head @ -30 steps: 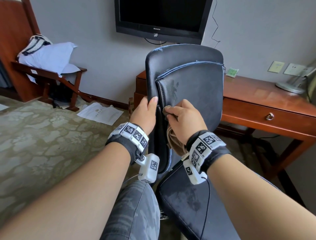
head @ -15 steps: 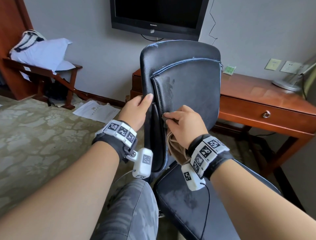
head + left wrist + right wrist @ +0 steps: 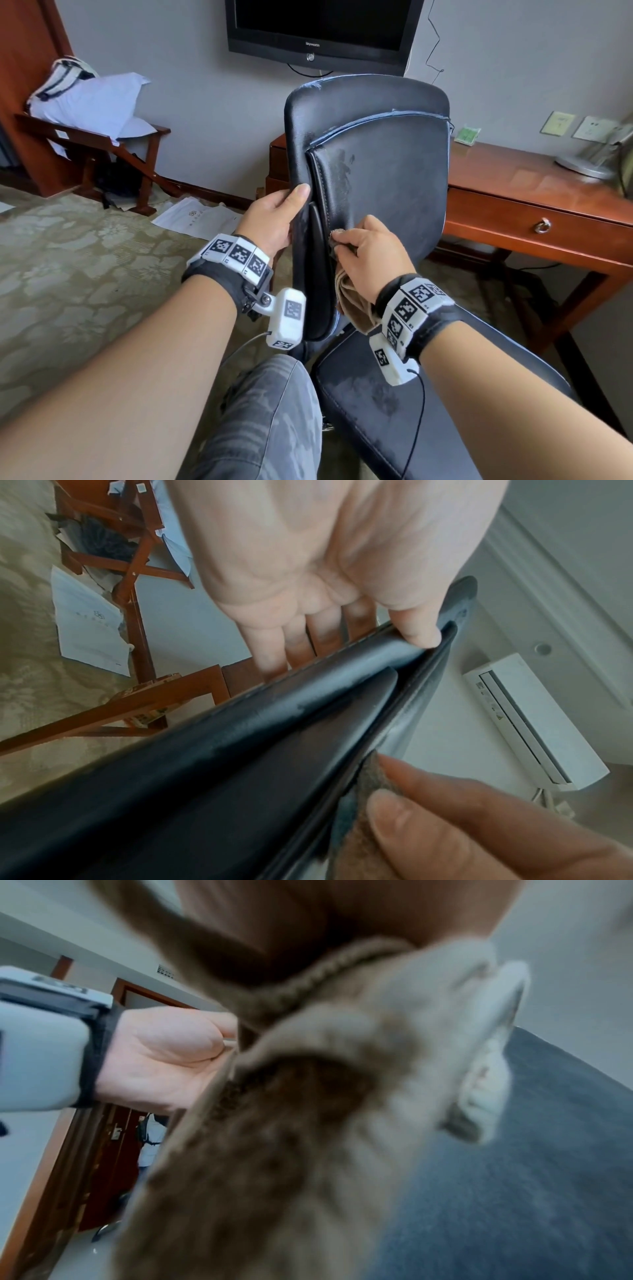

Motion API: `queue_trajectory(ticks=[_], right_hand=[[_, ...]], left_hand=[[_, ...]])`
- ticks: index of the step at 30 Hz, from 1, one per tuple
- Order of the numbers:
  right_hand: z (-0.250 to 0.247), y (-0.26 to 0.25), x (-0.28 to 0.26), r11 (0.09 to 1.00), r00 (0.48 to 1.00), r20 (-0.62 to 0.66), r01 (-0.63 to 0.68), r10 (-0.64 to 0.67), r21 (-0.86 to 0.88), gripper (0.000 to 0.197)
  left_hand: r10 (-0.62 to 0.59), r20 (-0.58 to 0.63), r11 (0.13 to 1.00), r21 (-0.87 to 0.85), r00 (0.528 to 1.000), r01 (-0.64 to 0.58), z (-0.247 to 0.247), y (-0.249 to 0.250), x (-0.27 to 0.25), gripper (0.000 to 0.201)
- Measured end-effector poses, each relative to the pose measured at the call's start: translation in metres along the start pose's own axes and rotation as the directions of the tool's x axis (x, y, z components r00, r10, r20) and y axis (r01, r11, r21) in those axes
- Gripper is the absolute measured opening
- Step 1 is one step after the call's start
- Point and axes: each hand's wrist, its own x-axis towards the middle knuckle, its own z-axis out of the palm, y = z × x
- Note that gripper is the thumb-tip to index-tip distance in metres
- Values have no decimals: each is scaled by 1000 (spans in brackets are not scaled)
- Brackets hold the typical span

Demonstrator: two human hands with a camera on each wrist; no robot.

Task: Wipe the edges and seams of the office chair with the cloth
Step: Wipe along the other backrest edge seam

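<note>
A black leather office chair (image 3: 383,178) faces me, its backrest upright and its seat (image 3: 411,404) at the lower right. My left hand (image 3: 274,219) grips the backrest's left edge, thumb on the front, fingers behind; the left wrist view shows this grip on the chair edge (image 3: 308,696). My right hand (image 3: 366,250) pinches a brown cloth (image 3: 356,301) and presses it into the vertical seam beside the inner cushion, about halfway down. In the right wrist view the cloth (image 3: 291,1123) hangs blurred and fills most of the frame.
A wooden desk (image 3: 534,205) with a drawer stands right behind the chair. A television (image 3: 318,31) hangs on the wall above. A wooden rack (image 3: 92,144) with pillows stands at the left, papers (image 3: 195,216) lie on the patterned carpet. My knee (image 3: 267,411) is beside the seat.
My right hand has slid the cloth down the left seam of the backrest. My left hand keeps its hold on the backrest's edge.
</note>
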Motion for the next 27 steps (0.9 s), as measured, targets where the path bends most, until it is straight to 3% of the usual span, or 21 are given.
queue_trajectory(ticks=[3, 7, 14, 20, 23, 25, 27], right_hand=[[-20, -7, 8, 987, 992, 123, 60, -42, -150, 28], [-34, -17, 18, 995, 997, -35, 59, -62, -82, 27], [1, -7, -1, 1000, 999, -31, -19, 18, -23, 24], [-6, 1, -10, 996, 997, 76, 8, -1, -92, 26], [-13, 11, -7, 997, 1000, 19, -1, 2, -79, 26], [-14, 18, -8, 998, 999, -33, -36, 34, -51, 26], [-13, 21, -11, 998, 997, -64, -50, 48, -31, 25]], left_hand=[[21, -3, 999, 50, 1000, -21, 0, -3, 2, 41], [32, 3, 991, 133, 999, -32, -2, -11, 7, 58], [101, -25, 982, 163, 995, -95, -2, -18, 5, 39], [146, -31, 976, 170, 989, -138, 2, -18, -2, 30], [202, -92, 954, 245, 975, -175, 3, -14, -10, 23], [284, -157, 913, 346, 946, -216, 2, -13, -19, 37], [349, -121, 878, 388, 929, -279, 0, -15, -30, 57]])
